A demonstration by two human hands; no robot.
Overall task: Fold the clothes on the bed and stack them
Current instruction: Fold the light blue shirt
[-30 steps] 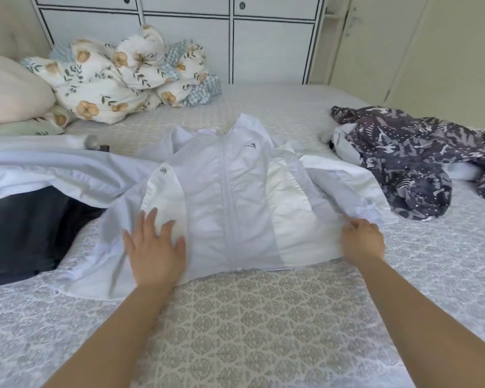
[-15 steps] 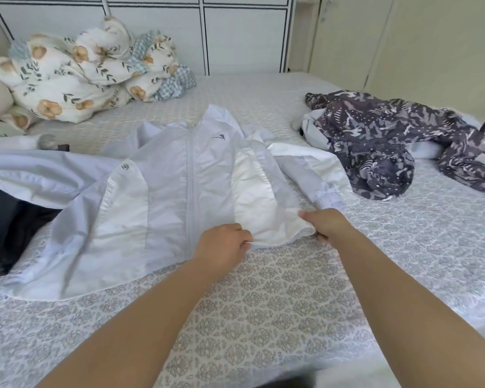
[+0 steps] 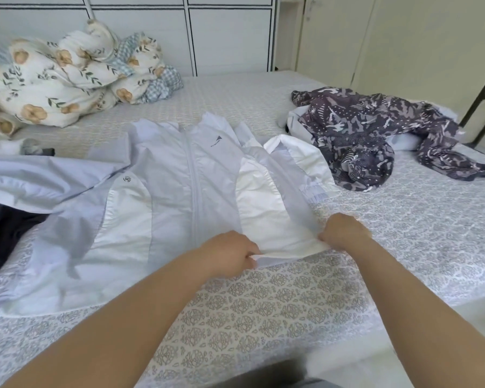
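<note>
A pale blue and white zip jacket [image 3: 179, 197] lies front up and spread across the bed [image 3: 277, 317]. My left hand [image 3: 230, 254] pinches its bottom hem just right of the zip. At the hem's right corner my right hand [image 3: 343, 232] grips the fabric. The white side panel is stretched between both hands. The jacket's right sleeve is folded back near the shoulder. A crumpled dark purple patterned garment [image 3: 375, 135] lies to the right, apart from the jacket.
A dark garment [image 3: 3, 236] sits at the left, partly under the jacket's left sleeve. A floral quilt [image 3: 67, 77] is bunched at the bed's head, against white cabinets [image 3: 230, 35]. The bed's near edge runs along the bottom right.
My left hand left the jacket's left panel, crossed to the right and took the hem near the zip. My right hand kept hold of the right hem corner. The view shifted right.
</note>
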